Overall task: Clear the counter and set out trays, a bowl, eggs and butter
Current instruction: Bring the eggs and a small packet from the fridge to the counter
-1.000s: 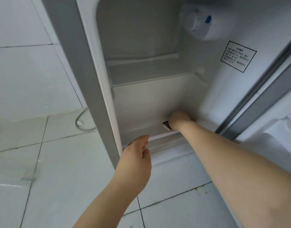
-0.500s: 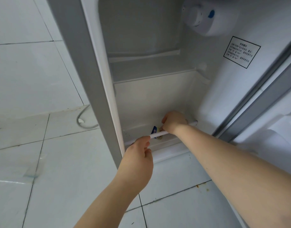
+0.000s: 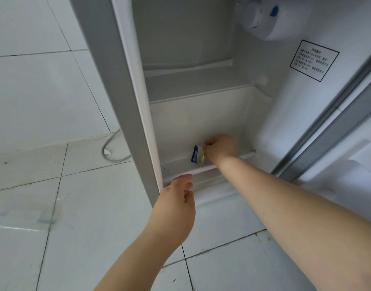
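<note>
A small butter packet point(image 3: 197, 154), blue and gold, is pinched in my right hand point(image 3: 221, 148) low inside the open white fridge point(image 3: 201, 114), just above the white rail point(image 3: 203, 168) at the bottom front. My left hand point(image 3: 176, 198) hovers in front of the fridge's lower left corner, fingers loosely curled and holding nothing. No trays, bowl or eggs are in view.
The fridge's grey side wall point(image 3: 117, 101) stands at left of the opening; its door point(image 3: 352, 127) is open at right. A thermostat dial point(image 3: 264, 17) and a label point(image 3: 313, 59) sit on the inner right wall. A grey cable point(image 3: 112, 152) lies on the white tiled floor.
My right hand has drawn back from the fridge's bottom with the butter packet, which now shows clearly. My left hand stays near the lower left corner.
</note>
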